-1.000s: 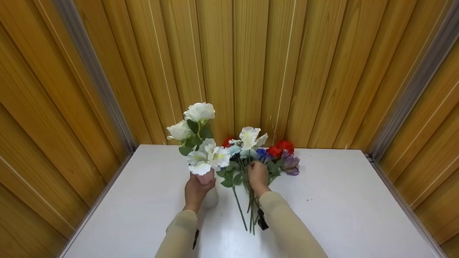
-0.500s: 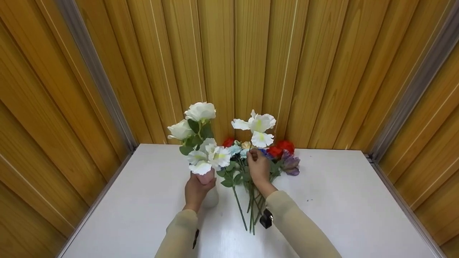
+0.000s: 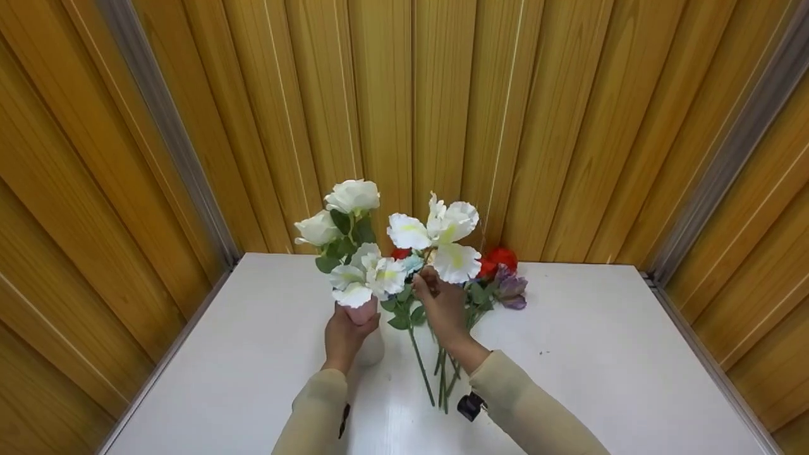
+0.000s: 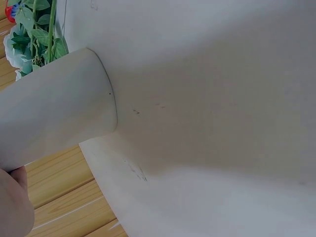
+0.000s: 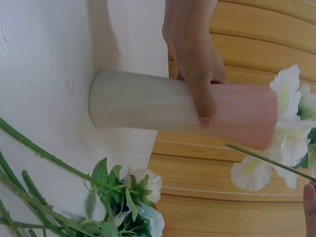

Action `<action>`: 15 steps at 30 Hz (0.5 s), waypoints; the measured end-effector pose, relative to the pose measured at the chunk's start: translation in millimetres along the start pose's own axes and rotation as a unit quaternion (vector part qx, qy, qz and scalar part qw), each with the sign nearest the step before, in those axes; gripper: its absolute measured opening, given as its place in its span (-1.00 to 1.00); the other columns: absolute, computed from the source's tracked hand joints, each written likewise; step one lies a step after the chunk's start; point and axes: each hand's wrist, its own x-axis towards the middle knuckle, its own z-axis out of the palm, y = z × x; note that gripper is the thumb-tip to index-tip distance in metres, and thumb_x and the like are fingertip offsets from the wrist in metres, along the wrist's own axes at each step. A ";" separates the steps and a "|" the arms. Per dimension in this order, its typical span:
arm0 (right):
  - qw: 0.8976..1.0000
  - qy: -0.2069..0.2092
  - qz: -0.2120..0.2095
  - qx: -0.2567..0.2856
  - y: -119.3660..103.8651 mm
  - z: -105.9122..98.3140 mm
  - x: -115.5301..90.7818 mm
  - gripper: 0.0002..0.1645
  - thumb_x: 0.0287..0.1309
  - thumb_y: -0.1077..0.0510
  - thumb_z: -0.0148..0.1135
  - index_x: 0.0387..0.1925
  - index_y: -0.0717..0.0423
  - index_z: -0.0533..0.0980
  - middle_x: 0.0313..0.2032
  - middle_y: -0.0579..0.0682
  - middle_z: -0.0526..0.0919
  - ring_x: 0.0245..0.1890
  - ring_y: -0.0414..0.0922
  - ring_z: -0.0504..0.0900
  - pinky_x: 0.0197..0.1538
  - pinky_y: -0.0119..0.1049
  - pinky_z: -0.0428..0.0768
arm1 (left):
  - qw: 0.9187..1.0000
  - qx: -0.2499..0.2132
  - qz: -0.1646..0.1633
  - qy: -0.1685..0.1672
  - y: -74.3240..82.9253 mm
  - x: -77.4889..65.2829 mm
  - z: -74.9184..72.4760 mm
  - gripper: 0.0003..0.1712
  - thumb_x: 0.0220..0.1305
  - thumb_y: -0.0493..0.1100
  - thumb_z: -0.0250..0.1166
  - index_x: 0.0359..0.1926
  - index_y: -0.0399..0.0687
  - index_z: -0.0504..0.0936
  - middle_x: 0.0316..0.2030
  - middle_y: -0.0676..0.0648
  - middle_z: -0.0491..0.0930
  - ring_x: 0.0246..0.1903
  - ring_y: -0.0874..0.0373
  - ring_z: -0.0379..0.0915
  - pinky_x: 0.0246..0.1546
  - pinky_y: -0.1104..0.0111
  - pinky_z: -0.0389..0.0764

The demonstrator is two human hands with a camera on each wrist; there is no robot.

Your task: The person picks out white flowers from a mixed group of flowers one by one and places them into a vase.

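My left hand (image 3: 343, 338) grips the upper part of a vase (image 5: 143, 101), white below and pink at the rim, which stands upright on the table. Two white roses (image 3: 352, 197) and a white iris (image 3: 354, 285) stand in it. My right hand (image 3: 447, 311) pinches the thin green stem (image 5: 266, 159) of another white iris (image 3: 436, 235), held above the loose flowers. In the right wrist view the stem's lower end hangs beside the pink rim, apparently outside it. The left wrist view shows the vase's base (image 4: 94, 98) on the table and part of the left hand (image 4: 14, 205).
Loose flowers lie right of the vase: red blooms (image 3: 502, 259), a purple one (image 3: 512, 291), a light blue one (image 3: 413, 263). Their green stems (image 3: 422, 366) point toward the table's front. Wood-patterned panels (image 3: 442, 114) enclose the white table (image 3: 600, 354) behind and at the sides.
My right hand has lifted the white iris up from the loose flowers and moved it left toward the vase, its bloom tilting. My left hand and the vase have stayed in place.
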 end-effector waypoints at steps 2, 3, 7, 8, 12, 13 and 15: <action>1.000 -0.010 -0.013 0.024 -3.7 5.1 -4.1 -0.87 0.35 0.24 0.27 -0.24 0.28 0.57 -0.34 0.17 0.70 -0.35 -0.33 0.60 -0.25 -0.48 0.60 | 1.000 0.004 0.005 0.003 0.0 -0.1 1.0 -0.04 0.08 -0.01 0.52 0.38 -0.33 0.29 0.18 -0.36 0.63 0.21 -0.23 0.58 0.29 -0.04 0.54; 0.999 -0.016 -0.015 0.036 -5.9 7.7 -6.3 -0.87 0.35 0.25 0.27 -0.23 0.30 0.56 -0.32 0.19 0.69 -0.32 -0.31 0.60 -0.23 -0.47 0.62 | 1.000 0.004 0.006 0.004 0.1 -0.1 1.4 -0.04 0.07 -0.01 0.52 0.38 -0.32 0.29 0.18 -0.36 0.63 0.21 -0.22 0.58 0.29 -0.04 0.54; 0.997 -0.037 -0.020 0.062 -13.7 22.3 -16.1 -0.90 0.33 0.30 0.27 -0.23 0.32 0.55 -0.29 0.21 0.69 -0.29 -0.36 0.60 -0.21 -0.51 0.61 | 1.000 0.008 0.022 0.010 -0.4 0.0 2.1 -0.03 0.06 -0.02 0.53 0.38 -0.32 0.27 0.16 -0.36 0.65 0.16 -0.21 0.61 0.26 -0.04 0.57; 0.997 -0.039 -0.035 0.061 -15.0 26.6 -18.8 -0.91 0.31 0.32 0.27 -0.25 0.33 0.56 -0.33 0.21 0.68 -0.32 -0.37 0.58 -0.24 -0.50 0.60 | 1.000 0.007 0.024 0.009 -0.6 0.3 2.2 -0.03 0.07 -0.01 0.52 0.39 -0.30 0.27 0.17 -0.35 0.64 0.17 -0.21 0.61 0.27 -0.03 0.57; 0.991 -0.047 -0.118 0.044 -17.6 43.1 -31.3 -0.92 0.19 0.43 0.32 -0.35 0.35 0.54 -0.44 0.19 0.63 -0.46 -0.18 0.54 -0.35 -0.35 0.55 | 0.999 0.010 0.038 0.017 -2.1 -0.4 3.6 -0.13 0.09 0.01 0.52 0.31 -0.31 0.38 0.11 -0.33 0.68 0.14 -0.21 0.63 0.22 -0.04 0.59; 0.989 -0.049 -0.135 0.025 -17.4 46.3 -35.1 -0.90 0.16 0.43 0.34 -0.35 0.34 0.54 -0.44 0.17 0.63 -0.46 -0.12 0.54 -0.33 -0.31 0.56 | 0.998 0.017 0.050 0.022 -2.8 -1.3 4.0 -0.22 0.10 -0.02 0.50 0.24 -0.33 0.44 0.06 -0.33 0.70 0.09 -0.21 0.65 0.18 -0.05 0.61; 0.988 -0.068 -0.137 0.006 -17.0 51.3 -41.6 -0.88 0.15 0.40 0.37 -0.33 0.32 0.54 -0.41 0.14 0.64 -0.39 -0.02 0.59 -0.26 -0.25 0.59 | 0.995 0.042 0.084 0.041 -4.8 -3.2 5.4 -0.43 0.12 -0.09 0.47 0.07 -0.34 0.56 -0.06 -0.31 0.74 -0.02 -0.23 0.67 0.09 -0.06 0.63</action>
